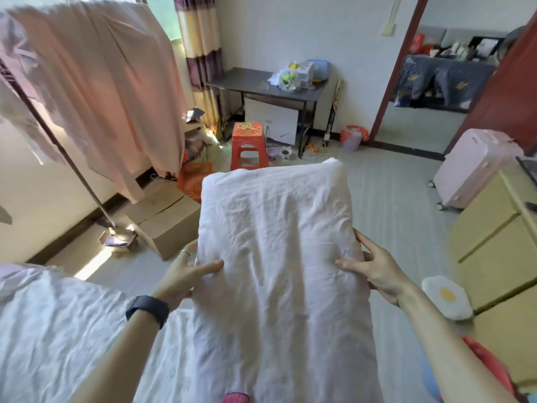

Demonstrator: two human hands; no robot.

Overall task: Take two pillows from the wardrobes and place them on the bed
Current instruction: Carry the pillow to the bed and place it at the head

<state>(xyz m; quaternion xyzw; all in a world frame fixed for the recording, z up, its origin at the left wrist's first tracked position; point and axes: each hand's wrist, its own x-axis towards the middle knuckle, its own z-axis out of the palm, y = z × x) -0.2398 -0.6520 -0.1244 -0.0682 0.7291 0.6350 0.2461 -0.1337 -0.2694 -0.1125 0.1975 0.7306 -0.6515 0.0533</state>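
A large white wrinkled pillow fills the middle of the view, held out in front of me above the floor. My left hand grips its left edge, thumb on top, a dark band on the wrist. My right hand grips its right edge with fingers spread along the side. The bed, covered in a white sheet, lies at the lower left, its edge beside the pillow's near end. No wardrobe or second pillow is visible.
A clothes rack with pink garments stands at the left. Ahead are a red stool, a grey desk and cardboard boxes. A pink suitcase and a pale yellow cabinet stand at the right, near an open doorway.
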